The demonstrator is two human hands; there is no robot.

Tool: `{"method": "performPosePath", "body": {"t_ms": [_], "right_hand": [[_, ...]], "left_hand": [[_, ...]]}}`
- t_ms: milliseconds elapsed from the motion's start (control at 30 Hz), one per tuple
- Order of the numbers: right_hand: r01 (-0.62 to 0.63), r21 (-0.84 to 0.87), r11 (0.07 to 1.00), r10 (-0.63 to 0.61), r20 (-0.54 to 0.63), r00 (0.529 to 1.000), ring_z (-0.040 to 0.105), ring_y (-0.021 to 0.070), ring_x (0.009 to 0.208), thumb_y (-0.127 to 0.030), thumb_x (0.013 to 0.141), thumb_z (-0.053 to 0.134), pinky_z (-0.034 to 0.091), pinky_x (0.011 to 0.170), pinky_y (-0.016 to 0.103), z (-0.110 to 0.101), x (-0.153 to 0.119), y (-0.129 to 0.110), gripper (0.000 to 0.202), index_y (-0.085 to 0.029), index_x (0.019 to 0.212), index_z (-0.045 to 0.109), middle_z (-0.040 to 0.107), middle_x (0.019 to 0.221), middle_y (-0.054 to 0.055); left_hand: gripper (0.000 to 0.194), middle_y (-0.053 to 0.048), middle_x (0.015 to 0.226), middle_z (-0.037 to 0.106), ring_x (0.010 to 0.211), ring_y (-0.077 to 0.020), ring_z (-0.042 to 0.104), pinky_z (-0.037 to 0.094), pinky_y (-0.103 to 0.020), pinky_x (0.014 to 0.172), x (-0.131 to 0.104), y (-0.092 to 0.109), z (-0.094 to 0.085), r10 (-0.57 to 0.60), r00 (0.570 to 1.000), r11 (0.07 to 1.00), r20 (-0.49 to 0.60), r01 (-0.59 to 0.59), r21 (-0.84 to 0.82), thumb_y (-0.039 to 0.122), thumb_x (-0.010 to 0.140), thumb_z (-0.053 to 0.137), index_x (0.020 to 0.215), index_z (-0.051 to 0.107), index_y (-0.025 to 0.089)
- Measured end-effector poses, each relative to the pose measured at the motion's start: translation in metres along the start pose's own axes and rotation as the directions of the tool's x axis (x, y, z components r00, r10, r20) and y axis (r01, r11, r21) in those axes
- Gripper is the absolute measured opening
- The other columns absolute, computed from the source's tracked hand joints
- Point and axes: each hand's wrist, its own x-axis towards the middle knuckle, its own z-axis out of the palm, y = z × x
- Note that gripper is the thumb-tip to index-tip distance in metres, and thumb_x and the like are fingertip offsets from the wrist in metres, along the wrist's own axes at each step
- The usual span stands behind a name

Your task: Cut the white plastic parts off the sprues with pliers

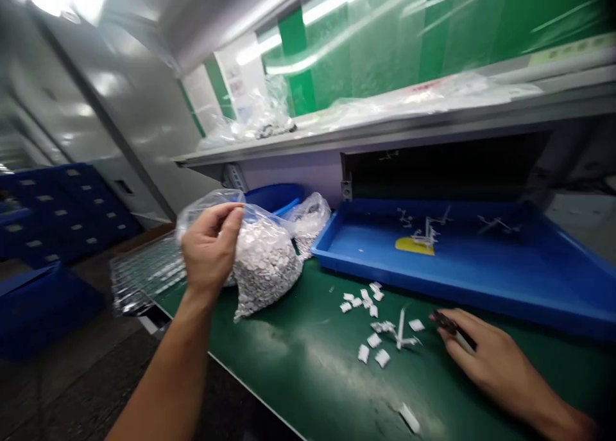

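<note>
On the left, my left hand (212,242) pinches the gathered top of a clear plastic bag (269,261) between thumb and fingers. Many small pale pieces fill the bag, which rests on the green tabletop (269,364). My right hand (495,357) lies low over the table at the right, closed around what looks like a small pair of dark-headed nippers (447,325); the palm hides most of them. Just left of their tip are several small white plastic pieces (382,358) and a white branching sprue (401,330).
A blue tray (375,271) with several white sprues (426,234) stands behind the right hand. Farther back is a second bag (310,223) of pieces beside a blue container (274,196). An overhead shelf (385,129) carries plastic bags. A white strip (409,419) lies near the front edge.
</note>
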Motion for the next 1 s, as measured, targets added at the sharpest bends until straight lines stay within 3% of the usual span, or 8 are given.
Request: {"method": "performPosePath", "body": {"t_ms": [67, 133, 167, 267, 367, 633, 867, 1000], "right_hand": [[0.019, 0.026, 0.999, -0.019, -0.011, 1.000, 0.065, 0.0204, 0.091, -0.031, 0.089, 0.049, 0.052, 0.076, 0.029, -0.008, 0.005, -0.011, 0.024, -0.025, 0.107, 0.064, 0.068, 0.102, 0.003], [0.022, 0.048, 0.999, -0.021, -0.028, 0.999, 0.063, 0.0202, 0.087, -0.026, 0.086, 0.049, 0.050, 0.076, 0.030, -0.013, 0.009, -0.015, 0.023, -0.022, 0.103, 0.064, 0.067, 0.096, 0.004], [0.016, 0.051, 0.999, -0.015, -0.028, 0.999, 0.062, 0.0196, 0.084, -0.024, 0.085, 0.050, 0.049, 0.075, 0.030, -0.014, 0.010, -0.016, 0.023, -0.022, 0.102, 0.064, 0.067, 0.093, 0.003], [0.016, 0.049, 0.999, -0.014, -0.039, 0.999, 0.060, 0.0179, 0.079, -0.019, 0.081, 0.050, 0.046, 0.072, 0.029, -0.015, 0.010, -0.014, 0.022, -0.021, 0.099, 0.064, 0.065, 0.087, 0.002], [0.036, 0.044, 0.998, -0.034, -0.057, 0.998, 0.058, 0.0172, 0.076, -0.016, 0.080, 0.051, 0.045, 0.071, 0.028, -0.016, 0.009, -0.013, 0.022, -0.020, 0.096, 0.064, 0.064, 0.084, 0.002], [0.053, 0.078, 0.996, -0.049, -0.057, 0.997, 0.058, 0.0166, 0.076, -0.014, 0.079, 0.052, 0.045, 0.071, 0.028, -0.017, 0.012, -0.014, 0.020, -0.021, 0.094, 0.064, 0.064, 0.084, 0.001], [0.118, 0.267, 0.956, -0.063, -0.206, 0.976, 0.059, 0.0142, 0.071, -0.020, 0.086, 0.052, 0.051, 0.074, 0.028, -0.026, 0.001, -0.052, 0.049, -0.024, 0.134, 0.047, 0.064, 0.087, 0.000], [0.216, 0.268, 0.939, -0.154, -0.234, 0.960, 0.063, 0.0172, 0.086, -0.017, 0.082, 0.054, 0.053, 0.083, 0.031, -0.025, -0.004, -0.058, 0.060, -0.025, 0.140, 0.039, 0.065, 0.103, 0.003]], "left_hand": [[0.018, -0.004, 0.086, 0.071, 0.073, -0.0164, 0.067, 0.056, -0.030, 0.072, -0.021, 0.011, 0.010, -0.031, 0.999, 0.987, 0.039, 0.037, -0.159, 0.031, 0.089, 0.060, 0.093, 0.071, 0.017], [0.015, -0.001, 0.076, 0.069, 0.065, -0.0146, 0.065, 0.054, -0.026, 0.064, -0.042, 0.024, 0.027, 0.002, 0.958, 0.975, 0.285, 0.061, -0.212, 0.030, 0.088, 0.062, 0.088, 0.071, 0.019], [0.013, -0.001, 0.076, 0.070, 0.066, -0.0145, 0.065, 0.053, -0.025, 0.064, -0.052, 0.029, 0.037, 0.053, 0.889, 0.978, 0.454, 0.045, -0.202, 0.030, 0.087, 0.063, 0.087, 0.072, 0.020], [0.014, 0.000, 0.086, 0.072, 0.078, -0.0159, 0.067, 0.052, -0.024, 0.070, -0.077, 0.040, 0.071, 0.207, 0.556, 0.977, 0.805, -0.077, -0.198, 0.029, 0.088, 0.062, 0.090, 0.073, 0.022], [0.017, -0.001, 0.092, 0.071, 0.083, -0.0161, 0.066, 0.051, -0.024, 0.074, -0.101, 0.044, 0.100, 0.280, 0.397, 0.960, 0.874, -0.143, -0.242, 0.026, 0.091, 0.056, 0.096, 0.072, 0.022], [0.012, -0.003, 0.088, 0.065, 0.082, -0.0171, 0.063, 0.048, -0.025, 0.072, -0.127, 0.030, 0.134, 0.300, 0.270, 0.947, 0.915, -0.198, -0.253, 0.023, 0.086, 0.060, 0.090, 0.071, 0.021], [0.012, 0.001, 0.072, 0.066, 0.064, -0.0122, 0.061, 0.046, -0.020, 0.057, -0.121, 0.055, 0.140, 0.147, 0.368, 0.955, 0.918, 0.187, -0.228, 0.028, 0.086, 0.061, 0.088, 0.064, 0.017], [0.020, -0.003, 0.082, 0.070, 0.070, -0.0151, 0.064, 0.052, -0.023, 0.063, -0.132, 0.062, 0.151, 0.228, 0.300, 0.831, 0.926, 0.436, -0.345, 0.031, 0.085, 0.066, 0.098, 0.069, 0.016]]}}
